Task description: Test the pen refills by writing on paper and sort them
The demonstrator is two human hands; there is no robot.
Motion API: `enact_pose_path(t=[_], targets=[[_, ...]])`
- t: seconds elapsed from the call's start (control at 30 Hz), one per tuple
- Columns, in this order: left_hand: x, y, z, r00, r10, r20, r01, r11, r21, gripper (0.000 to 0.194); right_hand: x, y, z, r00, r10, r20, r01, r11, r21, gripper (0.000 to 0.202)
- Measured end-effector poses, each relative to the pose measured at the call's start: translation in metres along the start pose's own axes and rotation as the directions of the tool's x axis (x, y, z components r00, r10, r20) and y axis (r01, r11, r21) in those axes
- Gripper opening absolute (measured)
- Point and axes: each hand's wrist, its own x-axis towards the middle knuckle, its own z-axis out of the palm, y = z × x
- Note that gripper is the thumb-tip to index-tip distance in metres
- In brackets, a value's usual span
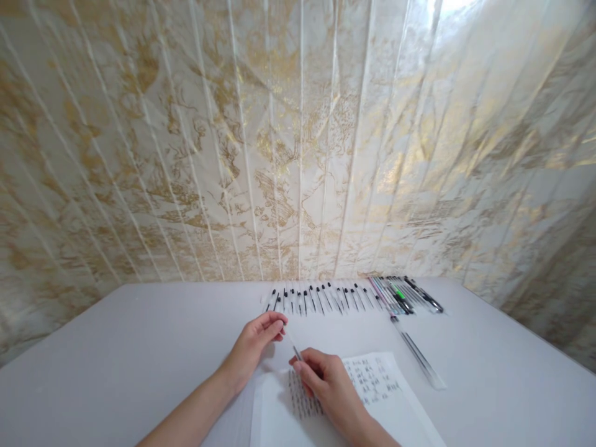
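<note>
My right hand (326, 375) is closed around a slim clear pen (297, 354), over a sheet of paper (382, 403) covered in dark handwriting. The pen slants up and left, its thin, pale far end reaching my left hand (265, 332). There the thumb and fingers are pinched together at that end, a little above the table. Whether this thin end is a separate refill is too small to tell. The right hand and its wrist hide part of the writing.
Several black-tipped pens or refills (319, 299) lie in a row along the table's (139, 347) back edge. To their right is a group of pens (400, 295), one with a green part. A clear packet with dark sticks (419, 355) lies right of the paper. Gold-patterned sheeting (279, 155) rises behind.
</note>
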Motion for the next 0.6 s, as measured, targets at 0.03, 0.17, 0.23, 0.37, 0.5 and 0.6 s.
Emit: enact_pose_path(t=[0.03, 0.17, 0.23, 0.37, 0.5, 0.6], targets=[[0.001, 0.002, -0.001, 1.000, 0.005, 0.015, -0.005, 0.999, -0.031, 0.021, 0.000, 0.001, 0.001, 1.000, 0.003, -0.004, -0.003, 1.000, 0.003, 0.032], [0.002, 0.007, -0.004, 0.998, -0.002, 0.069, 0.006, 0.998, -0.066, 0.024, 0.001, 0.002, 0.001, 1.000, 0.013, -0.023, -0.014, 1.000, -0.020, 0.030], [0.002, 0.008, -0.005, 0.997, -0.020, 0.079, 0.023, 0.999, -0.035, 0.025, 0.001, 0.001, 0.001, 1.000, 0.011, -0.026, -0.012, 0.999, -0.037, 0.031], [0.002, 0.011, -0.004, 0.995, -0.042, 0.095, 0.040, 0.999, 0.024, 0.026, 0.001, 0.000, 0.001, 1.000, -0.002, -0.014, 0.001, 0.998, -0.059, 0.031], [0.003, 0.016, -0.005, 0.995, -0.039, 0.094, 0.028, 0.993, 0.118, 0.026, 0.001, 0.000, 0.001, 1.000, -0.007, -0.012, 0.005, 0.996, -0.085, 0.030], [0.005, 0.017, -0.009, 0.993, -0.064, 0.101, 0.043, 0.979, 0.200, 0.024, 0.001, 0.000, 0.001, 1.000, 0.013, -0.012, -0.014, 0.998, -0.068, 0.028]])
